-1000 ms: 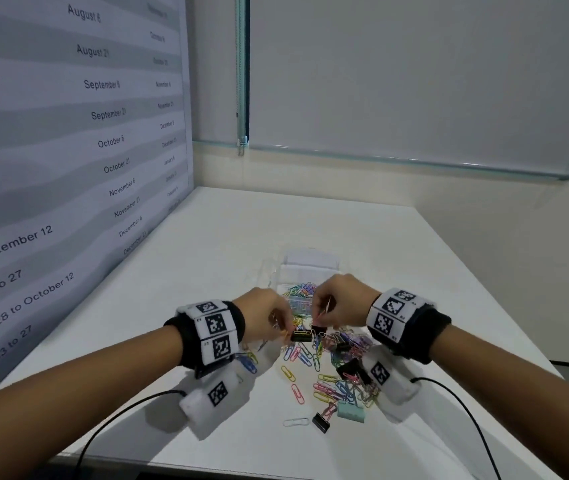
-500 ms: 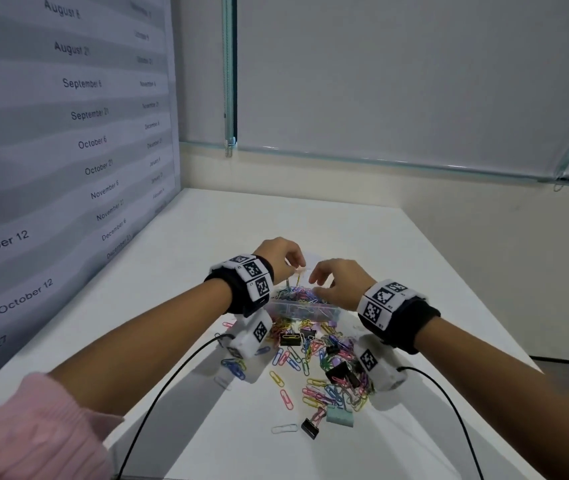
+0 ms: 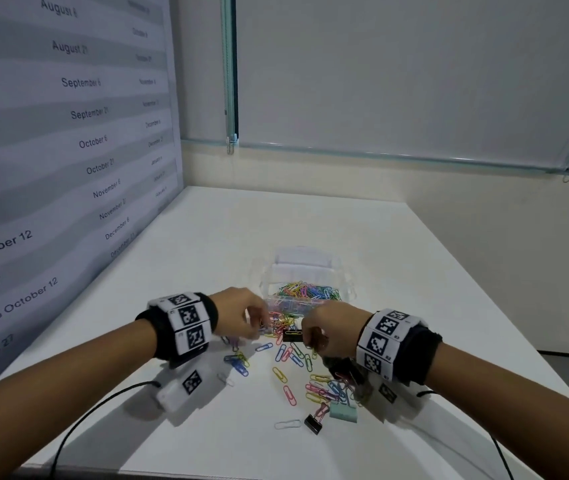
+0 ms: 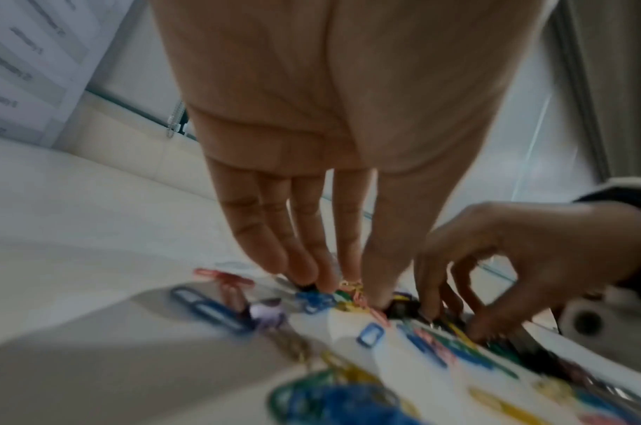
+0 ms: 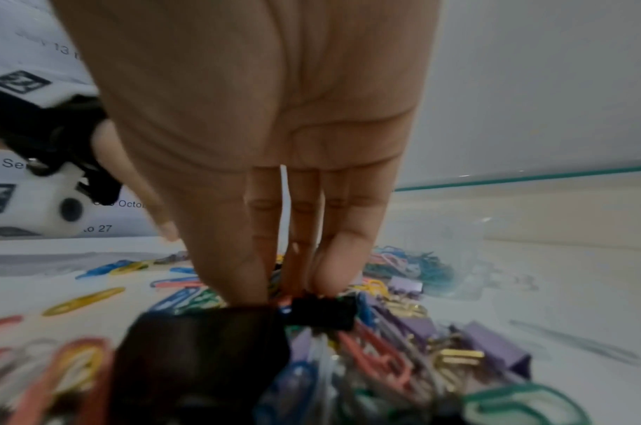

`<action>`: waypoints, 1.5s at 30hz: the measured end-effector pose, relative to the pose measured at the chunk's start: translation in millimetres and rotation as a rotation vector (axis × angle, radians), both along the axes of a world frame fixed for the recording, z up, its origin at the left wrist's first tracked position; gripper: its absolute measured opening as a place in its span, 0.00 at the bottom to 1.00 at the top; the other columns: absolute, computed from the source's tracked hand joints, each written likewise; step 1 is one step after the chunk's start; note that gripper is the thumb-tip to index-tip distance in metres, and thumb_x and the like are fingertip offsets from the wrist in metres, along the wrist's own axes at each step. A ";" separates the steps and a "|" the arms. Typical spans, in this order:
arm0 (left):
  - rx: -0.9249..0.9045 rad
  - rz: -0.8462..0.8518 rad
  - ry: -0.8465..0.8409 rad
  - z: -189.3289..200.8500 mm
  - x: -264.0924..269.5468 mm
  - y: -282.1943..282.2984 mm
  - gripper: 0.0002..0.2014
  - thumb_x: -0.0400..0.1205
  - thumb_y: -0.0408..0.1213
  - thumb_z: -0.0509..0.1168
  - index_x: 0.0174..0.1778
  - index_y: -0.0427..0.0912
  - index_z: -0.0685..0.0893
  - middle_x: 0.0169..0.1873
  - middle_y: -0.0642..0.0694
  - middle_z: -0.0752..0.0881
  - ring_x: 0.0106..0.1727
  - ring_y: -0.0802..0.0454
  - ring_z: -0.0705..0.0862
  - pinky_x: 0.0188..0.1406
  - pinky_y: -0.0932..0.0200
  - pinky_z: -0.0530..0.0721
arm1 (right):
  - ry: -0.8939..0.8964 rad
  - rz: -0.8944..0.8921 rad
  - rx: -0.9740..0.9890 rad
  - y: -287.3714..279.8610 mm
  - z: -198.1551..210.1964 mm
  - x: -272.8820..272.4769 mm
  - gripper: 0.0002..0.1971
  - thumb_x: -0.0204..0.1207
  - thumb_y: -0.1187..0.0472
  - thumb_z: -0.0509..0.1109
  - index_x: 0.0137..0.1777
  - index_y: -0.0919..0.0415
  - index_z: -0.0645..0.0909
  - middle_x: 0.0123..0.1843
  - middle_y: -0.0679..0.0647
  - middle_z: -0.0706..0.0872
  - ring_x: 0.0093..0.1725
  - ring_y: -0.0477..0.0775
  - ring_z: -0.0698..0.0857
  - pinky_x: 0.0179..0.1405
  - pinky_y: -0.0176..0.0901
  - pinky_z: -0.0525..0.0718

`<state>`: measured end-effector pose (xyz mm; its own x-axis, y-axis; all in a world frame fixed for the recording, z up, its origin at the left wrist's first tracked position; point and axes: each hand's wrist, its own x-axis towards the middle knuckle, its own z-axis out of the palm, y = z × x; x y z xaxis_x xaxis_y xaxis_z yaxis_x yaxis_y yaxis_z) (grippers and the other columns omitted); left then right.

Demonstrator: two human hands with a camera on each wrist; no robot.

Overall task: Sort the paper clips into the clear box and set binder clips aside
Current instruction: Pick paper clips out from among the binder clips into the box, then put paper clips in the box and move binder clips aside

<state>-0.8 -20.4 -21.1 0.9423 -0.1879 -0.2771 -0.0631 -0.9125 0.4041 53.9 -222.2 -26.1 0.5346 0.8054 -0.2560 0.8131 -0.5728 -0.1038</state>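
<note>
On the white desk, the right hand reaches down into the scattered paper clips, its grip pinched together on a small black binder clip just in front of the clear box, which already holds many coloured clips. The left hand lowers its fingertips onto the clips beside it, though blur hides whether that grip holds anything. A mint binder clip and another black one lie at the pile's near edge.
</note>
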 end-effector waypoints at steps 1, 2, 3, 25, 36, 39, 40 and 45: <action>0.051 -0.021 0.037 -2.1 -5.8 1.5 0.14 0.75 0.37 0.71 0.57 0.49 0.85 0.42 0.57 0.82 0.37 0.62 0.79 0.36 0.75 0.74 | 0.010 -0.005 -0.005 0.3 0.5 0.6 0.10 0.71 0.67 0.70 0.51 0.58 0.85 0.52 0.53 0.89 0.54 0.53 0.84 0.56 0.44 0.83; 0.094 -0.038 0.063 -4.2 -11.1 2.6 0.17 0.73 0.40 0.73 0.59 0.50 0.84 0.43 0.57 0.81 0.36 0.64 0.77 0.36 0.75 0.73 | 0.018 -0.010 -0.010 0.7 1.1 0.8 0.09 0.71 0.67 0.70 0.50 0.59 0.85 0.51 0.53 0.89 0.53 0.53 0.84 0.56 0.45 0.83; 0.123 -0.049 0.080 -5.9 -16.0 3.6 0.20 0.72 0.42 0.74 0.60 0.50 0.83 0.43 0.57 0.79 0.35 0.65 0.76 0.35 0.75 0.73 | 0.025 -0.016 -0.016 1.2 1.2 0.7 0.08 0.71 0.67 0.70 0.49 0.59 0.86 0.50 0.54 0.89 0.52 0.54 0.85 0.55 0.45 0.84; 0.092 -0.063 0.061 -9.9 -35.6 -17.1 0.30 0.71 0.41 0.76 0.69 0.48 0.75 0.59 0.46 0.79 0.42 0.55 0.76 0.51 0.62 0.78 | 0.116 -0.020 0.047 13.8 -1.1 -24.5 0.19 0.67 0.60 0.77 0.60 0.56 0.84 0.56 0.54 0.87 0.55 0.53 0.84 0.50 0.38 0.78; 0.099 -0.089 0.051 -13.5 -37.6 -13.6 0.26 0.71 0.40 0.75 0.65 0.48 0.78 0.60 0.47 0.79 0.40 0.59 0.75 0.37 0.73 0.71 | 0.166 -0.037 0.029 15.3 -1.6 -33.0 0.35 0.58 0.47 0.83 0.66 0.54 0.77 0.61 0.51 0.80 0.59 0.53 0.79 0.58 0.43 0.80; 0.101 -0.080 0.029 -16.7 -39.6 -15.0 0.21 0.72 0.40 0.74 0.62 0.46 0.81 0.57 0.48 0.83 0.39 0.60 0.76 0.38 0.72 0.73 | 0.195 -0.020 0.025 16.7 -10.3 -40.9 0.33 0.56 0.46 0.83 0.61 0.50 0.76 0.57 0.50 0.79 0.54 0.53 0.79 0.54 0.46 0.82; 0.097 -0.069 0.026 -17.8 -40.4 -16.2 0.19 0.73 0.39 0.73 0.60 0.46 0.82 0.56 0.48 0.85 0.41 0.58 0.77 0.41 0.70 0.75 | 0.208 -0.026 0.033 17.6 -12.1 -42.9 0.30 0.57 0.47 0.83 0.58 0.49 0.77 0.54 0.50 0.79 0.51 0.52 0.79 0.50 0.45 0.82; 0.118 -0.091 0.001 -21.2 -42.7 -20.0 0.10 0.74 0.36 0.70 0.51 0.43 0.86 0.50 0.46 0.89 0.43 0.55 0.80 0.36 0.72 0.74 | 0.292 0.005 0.029 21.4 -8.0 -43.0 0.10 0.68 0.59 0.78 0.48 0.61 0.85 0.41 0.54 0.85 0.39 0.47 0.79 0.35 0.31 0.73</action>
<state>-43.6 -40.5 -42.3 0.9227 -0.2383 -0.3031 -0.1473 -0.9443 0.2942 10.9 -200.9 -34.2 0.4376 0.8171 -0.3753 0.7490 -0.5622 -0.3506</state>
